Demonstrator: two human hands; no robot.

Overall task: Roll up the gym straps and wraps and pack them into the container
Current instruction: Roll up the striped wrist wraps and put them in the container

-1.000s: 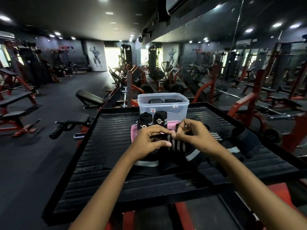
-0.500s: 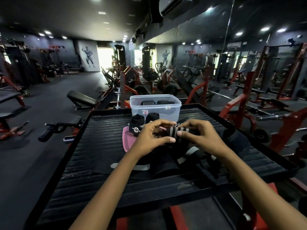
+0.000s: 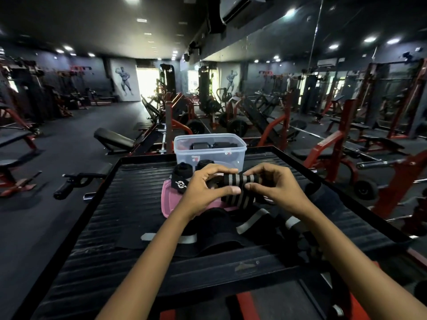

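Rolling is under way — the left hand (image 3: 209, 189) and right hand (image 3: 275, 188) both pinch the black-and-grey striped elastic wrap (image 3: 239, 181) just before the clear plastic container (image 3: 209, 155) — next, probably, tightening the coil.

Clear plastic container (image 3: 209, 144), ribbed matt platform (image 3: 129, 204)

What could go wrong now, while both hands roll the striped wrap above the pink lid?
1. The striped wrap is pinched only at its ends by the left hand and right hand; its free tail hangs down, so the roll may loosen.
2. Two rolled wraps stand beside the left hand, apparently on the pink lid; a nudge might topple them.
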